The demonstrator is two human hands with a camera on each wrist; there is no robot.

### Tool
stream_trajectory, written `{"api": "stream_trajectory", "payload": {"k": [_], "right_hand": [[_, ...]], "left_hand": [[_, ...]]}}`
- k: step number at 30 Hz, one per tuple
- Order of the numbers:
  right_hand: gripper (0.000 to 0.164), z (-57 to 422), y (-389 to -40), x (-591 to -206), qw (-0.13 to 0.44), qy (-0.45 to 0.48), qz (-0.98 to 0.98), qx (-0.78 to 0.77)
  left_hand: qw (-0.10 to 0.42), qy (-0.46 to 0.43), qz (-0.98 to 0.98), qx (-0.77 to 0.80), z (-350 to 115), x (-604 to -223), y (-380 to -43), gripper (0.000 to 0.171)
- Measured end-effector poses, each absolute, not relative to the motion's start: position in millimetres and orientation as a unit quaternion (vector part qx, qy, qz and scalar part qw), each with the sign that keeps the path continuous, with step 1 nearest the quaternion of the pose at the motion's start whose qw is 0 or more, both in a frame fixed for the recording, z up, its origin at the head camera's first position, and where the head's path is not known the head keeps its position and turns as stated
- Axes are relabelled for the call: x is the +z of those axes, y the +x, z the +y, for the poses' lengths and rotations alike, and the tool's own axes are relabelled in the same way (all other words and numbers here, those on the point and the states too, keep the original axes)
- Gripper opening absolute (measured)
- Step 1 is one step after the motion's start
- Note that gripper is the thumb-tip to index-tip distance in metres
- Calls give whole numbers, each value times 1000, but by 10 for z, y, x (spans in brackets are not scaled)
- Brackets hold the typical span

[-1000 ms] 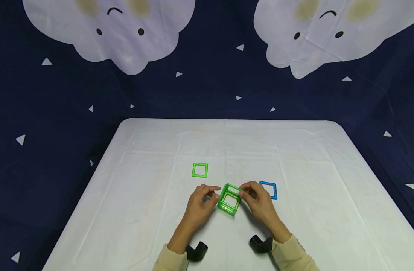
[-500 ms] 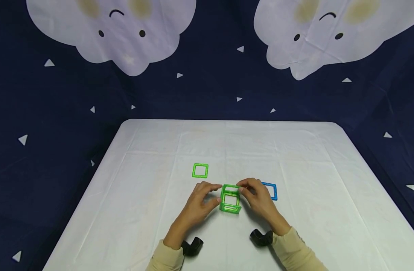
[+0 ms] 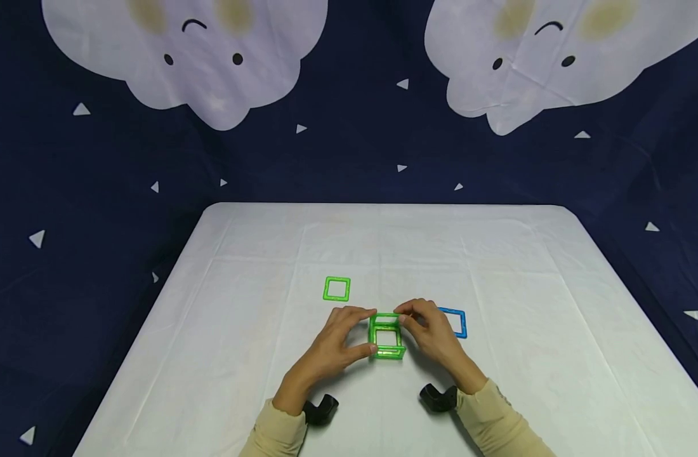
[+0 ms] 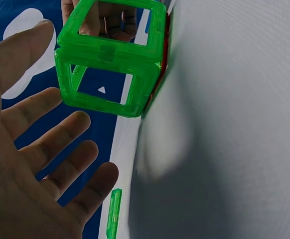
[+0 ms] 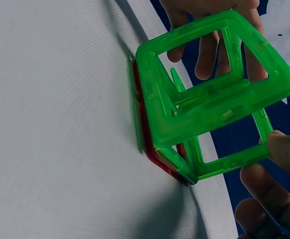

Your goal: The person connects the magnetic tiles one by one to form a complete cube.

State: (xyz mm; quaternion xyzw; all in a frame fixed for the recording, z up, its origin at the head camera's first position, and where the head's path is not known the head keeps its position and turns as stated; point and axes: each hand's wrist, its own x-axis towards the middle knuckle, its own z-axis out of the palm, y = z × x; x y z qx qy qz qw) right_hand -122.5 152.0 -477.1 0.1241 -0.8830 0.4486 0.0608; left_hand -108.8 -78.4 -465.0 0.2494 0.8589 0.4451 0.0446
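A small open cube of green magnetic tiles (image 3: pixel 390 350) stands at the table's middle. In the right wrist view a red tile (image 5: pixel 145 130) lies at its base. My right hand (image 3: pixel 438 339) pinches an edge of the cube's far right side between thumb and forefinger. At the cube's left side is my left hand (image 3: pixel 328 350), its thumb near the front corner and forefinger near the back one. The left wrist view shows that hand (image 4: pixel 28 184) with its fingers extended and spread; whether the tips touch the cube I cannot tell.
Behind the cube, to the left, a loose green square tile (image 3: pixel 326 289) lies flat on the white table (image 3: pixel 257 304). A blue square tile (image 3: pixel 464 324) lies beside my right hand, partly covered by it. Dark cloth with clouds hangs behind.
The cube has turned from a slanted position to nearly square with the table. My left thumb and forefinger have spread further apart. My right hand has shifted slightly left.
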Motion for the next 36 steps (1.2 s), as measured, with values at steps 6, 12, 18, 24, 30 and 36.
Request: {"api": "stream_trajectory", "payload": {"k": [6,12,18,24,30,36], "right_hand": [[13,1532,-1219,-4742,66,124,-882,451],[13,1564,-1260,-4684,88,128,-885,440],[13,1594,-1334,-4620,100,134,-889,426],[14,1583,-1425,-4574,98,150,-891,417],[15,1538,-1558,-4527,80,167,-893,411],[18,1513,-1764,-4460,51,175,-896,405]], "left_hand": [[46,253,859,443,-784,-4661,-1090,58],[45,251,860,443,-790,-4666,-1093,58],[49,245,860,446,-786,-4666,-1088,58],[45,251,859,444,-785,-4668,-1079,59],[37,248,862,441,-777,-4663,-1055,58],[37,243,866,435,-764,-4658,-1031,55]]}}
